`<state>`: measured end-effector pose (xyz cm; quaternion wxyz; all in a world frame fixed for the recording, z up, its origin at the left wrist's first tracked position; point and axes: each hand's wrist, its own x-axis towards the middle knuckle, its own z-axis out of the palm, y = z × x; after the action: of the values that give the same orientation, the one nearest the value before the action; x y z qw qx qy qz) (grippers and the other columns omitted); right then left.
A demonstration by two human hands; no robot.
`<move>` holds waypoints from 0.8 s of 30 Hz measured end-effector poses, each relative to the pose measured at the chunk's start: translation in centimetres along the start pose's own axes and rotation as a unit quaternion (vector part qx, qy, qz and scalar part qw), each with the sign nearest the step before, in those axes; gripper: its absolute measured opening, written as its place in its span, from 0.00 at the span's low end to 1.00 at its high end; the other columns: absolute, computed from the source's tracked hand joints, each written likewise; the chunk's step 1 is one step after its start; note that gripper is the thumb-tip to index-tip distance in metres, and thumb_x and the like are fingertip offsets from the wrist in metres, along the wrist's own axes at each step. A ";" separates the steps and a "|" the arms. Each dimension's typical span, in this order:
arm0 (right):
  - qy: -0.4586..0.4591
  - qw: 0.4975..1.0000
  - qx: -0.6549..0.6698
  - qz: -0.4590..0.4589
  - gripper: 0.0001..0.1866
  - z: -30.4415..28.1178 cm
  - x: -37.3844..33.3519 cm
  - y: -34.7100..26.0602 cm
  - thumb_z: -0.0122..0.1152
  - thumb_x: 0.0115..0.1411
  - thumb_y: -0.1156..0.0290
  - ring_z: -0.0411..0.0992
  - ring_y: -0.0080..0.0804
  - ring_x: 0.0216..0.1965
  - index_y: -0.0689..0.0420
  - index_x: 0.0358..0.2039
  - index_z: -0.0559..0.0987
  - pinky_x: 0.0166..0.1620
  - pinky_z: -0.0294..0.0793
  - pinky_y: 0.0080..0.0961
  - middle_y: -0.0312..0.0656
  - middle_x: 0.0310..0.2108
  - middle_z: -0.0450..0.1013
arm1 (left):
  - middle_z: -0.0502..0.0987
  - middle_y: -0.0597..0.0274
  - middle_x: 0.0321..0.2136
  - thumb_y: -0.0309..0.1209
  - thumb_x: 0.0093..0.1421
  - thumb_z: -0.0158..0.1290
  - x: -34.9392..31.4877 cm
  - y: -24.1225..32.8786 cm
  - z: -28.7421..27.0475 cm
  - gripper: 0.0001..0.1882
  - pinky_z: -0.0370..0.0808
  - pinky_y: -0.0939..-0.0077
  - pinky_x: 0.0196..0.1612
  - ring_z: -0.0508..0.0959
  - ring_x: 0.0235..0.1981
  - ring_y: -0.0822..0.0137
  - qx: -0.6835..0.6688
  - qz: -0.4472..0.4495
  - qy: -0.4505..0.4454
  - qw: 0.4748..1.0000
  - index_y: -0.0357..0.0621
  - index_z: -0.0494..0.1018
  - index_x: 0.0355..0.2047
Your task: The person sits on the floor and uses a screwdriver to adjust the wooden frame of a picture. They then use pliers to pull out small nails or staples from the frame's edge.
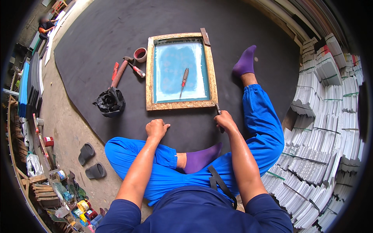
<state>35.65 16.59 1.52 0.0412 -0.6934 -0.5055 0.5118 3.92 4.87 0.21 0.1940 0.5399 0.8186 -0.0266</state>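
Note:
A worn wooden frame [150, 73] stretched with blue and white mesh, like a printing screen, lies on the black mat in front of me. On its mesh rests a screwdriver [184, 79]. A flat rusty brown piece [205, 37] sits across the top right corner. My right hand [227, 119] grips dark pliers [222, 128], their head against the frame's lower right corner. The exact shape of the jaws is too small to tell. Below the frame's lower left edge, my left hand [156, 129] rests on the mat, fingers curled, thumb out, nothing visible in it.
Left of the frame lie a hammer [120, 72], a red-handled tool [137, 71], a red cutter [115, 70], a tape roll [140, 54] and a crumpled black bag [110, 102]. Bundled white strips [311, 155] stack up at right. Slippers [95, 171] and paint cans [83, 206] stand left.

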 end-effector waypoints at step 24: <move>0.104 0.977 -0.183 0.012 0.17 1.7 0.6 0.1 0.50 0.57 0.73 0.82 0.58 0.34 0.67 0.42 0.81 0.40 0.81 0.50 0.62 0.32 0.81 | 0.79 0.66 0.30 0.40 0.48 0.73 2.4 3.4 0.8 0.15 0.73 0.60 0.39 0.77 0.38 0.58 -0.128 0.173 0.249 0.944 0.50 0.79 0.27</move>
<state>34.39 16.23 0.26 -0.0400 -0.7446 -0.5754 0.3360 6.34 8.17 -0.81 0.0532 0.6334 0.7312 0.2477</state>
